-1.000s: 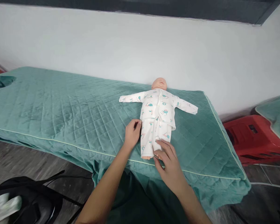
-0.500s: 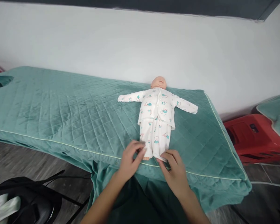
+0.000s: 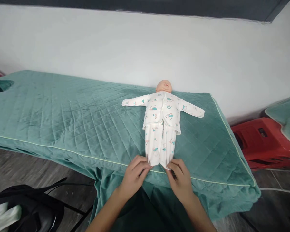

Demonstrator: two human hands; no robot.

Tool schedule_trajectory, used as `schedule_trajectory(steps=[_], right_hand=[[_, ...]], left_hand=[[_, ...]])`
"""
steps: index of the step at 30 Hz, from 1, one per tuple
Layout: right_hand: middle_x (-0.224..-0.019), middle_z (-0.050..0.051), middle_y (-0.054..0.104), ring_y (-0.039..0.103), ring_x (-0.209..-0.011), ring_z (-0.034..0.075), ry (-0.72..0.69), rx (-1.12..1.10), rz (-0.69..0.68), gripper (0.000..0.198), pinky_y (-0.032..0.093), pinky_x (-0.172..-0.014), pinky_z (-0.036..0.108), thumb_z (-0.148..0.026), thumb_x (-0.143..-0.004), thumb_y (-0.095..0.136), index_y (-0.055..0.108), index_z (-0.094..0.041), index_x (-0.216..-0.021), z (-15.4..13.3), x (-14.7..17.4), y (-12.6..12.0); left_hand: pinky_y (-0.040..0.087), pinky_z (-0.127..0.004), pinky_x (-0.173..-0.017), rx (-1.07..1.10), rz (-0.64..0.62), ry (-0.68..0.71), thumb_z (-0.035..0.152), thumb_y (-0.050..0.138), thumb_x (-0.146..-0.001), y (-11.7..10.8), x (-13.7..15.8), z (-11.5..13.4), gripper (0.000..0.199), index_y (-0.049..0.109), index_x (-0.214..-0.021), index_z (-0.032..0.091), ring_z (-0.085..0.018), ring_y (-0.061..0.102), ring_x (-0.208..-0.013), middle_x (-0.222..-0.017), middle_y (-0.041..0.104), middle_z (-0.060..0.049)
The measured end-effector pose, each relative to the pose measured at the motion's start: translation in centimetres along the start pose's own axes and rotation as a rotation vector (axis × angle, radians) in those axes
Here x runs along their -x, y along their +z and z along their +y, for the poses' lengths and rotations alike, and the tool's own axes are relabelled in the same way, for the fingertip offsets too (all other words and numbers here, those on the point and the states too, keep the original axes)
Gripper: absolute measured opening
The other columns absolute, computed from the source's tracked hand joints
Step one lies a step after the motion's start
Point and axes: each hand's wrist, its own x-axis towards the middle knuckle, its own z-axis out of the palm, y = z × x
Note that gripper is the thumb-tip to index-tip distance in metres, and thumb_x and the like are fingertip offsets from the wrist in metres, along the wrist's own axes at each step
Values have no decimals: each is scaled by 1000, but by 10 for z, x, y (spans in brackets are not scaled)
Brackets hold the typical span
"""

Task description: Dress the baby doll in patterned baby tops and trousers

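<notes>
A baby doll (image 3: 164, 86) lies on its back, its head toward the wall. It wears a white printed shirt (image 3: 163, 108) with both sleeves spread out, and matching white trousers (image 3: 157, 141). My left hand (image 3: 136, 174) pinches the hem of the trouser leg on the left. With thumb and fingers closed, my right hand (image 3: 180, 177) grips the hem of the other leg. Both trouser legs lie straight toward me, and the doll's feet are out of sight.
The doll rests on a bed with a green quilted cover (image 3: 87, 122), close to its front edge. A white wall (image 3: 140, 45) runs behind. At the right stands a red plastic stool (image 3: 263, 138); at the lower left, a black chair (image 3: 33, 206) with a pale cloth (image 3: 4, 216).
My left hand has moved down and closed on the left trouser hem. That leg now reaches lower, covering the foot that showed before. My right hand keeps hold of its hem.
</notes>
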Motion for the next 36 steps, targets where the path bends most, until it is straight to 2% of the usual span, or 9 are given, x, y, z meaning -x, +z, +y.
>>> schedule_trajectory(steps=[10, 13, 17, 23, 29, 36], right_hand=[[-99, 7, 59, 60, -90, 19, 32, 1, -18, 21, 53, -76, 33, -7, -93, 59, 59, -21, -108, -2, 0, -2], [-102, 7, 60, 61, -93, 19, 34, 10, -23, 21, 54, -78, 34, -11, -93, 61, 59, -22, -112, -1, -2, -5], [-105, 8, 60, 62, -96, 20, 18, 21, -32, 25, 55, -82, 36, -11, -94, 61, 59, -22, -116, -1, -3, -6], [-103, 7, 60, 62, -93, 20, 37, 1, -35, 23, 55, -78, 35, -10, -94, 59, 60, -22, -114, -2, -4, -5], [-102, 7, 60, 61, -92, 19, 20, -9, -37, 26, 55, -77, 34, -5, -93, 58, 60, -21, -113, -1, -1, -4], [-101, 7, 61, 62, -92, 19, 6, -36, 4, 21, 55, -75, 34, -17, -93, 64, 59, -23, -112, 1, -15, -15]], left_hand=[[52, -27, -80, -30, 40, -11, 3, 61, -89, -1, 15, -6, 20, 62, -100, 19, -14, 61, -91, -97, 63, -4], [54, -29, -83, -81, 50, -30, 8, 63, -90, -1, 15, -7, 23, 62, -110, 20, -15, 62, -95, -102, 62, -5], [56, -33, -86, -169, -4, -68, 17, 65, -91, 1, 10, -5, 34, 58, -124, 22, -19, 62, -102, -109, 62, -8], [55, -34, -84, -118, -16, 1, 11, 64, -91, 4, -1, 4, 25, 61, -113, 20, -18, 61, -97, -102, 64, -6], [52, -32, -79, -81, -20, 47, 5, 62, -89, 5, -1, 6, 26, 63, -111, 18, -17, 59, -90, -99, 64, -6], [52, -32, -82, -105, -18, -5, 17, 66, -90, -5, -12, 1, 22, 63, -111, 21, -17, 60, -96, -102, 64, -6]])
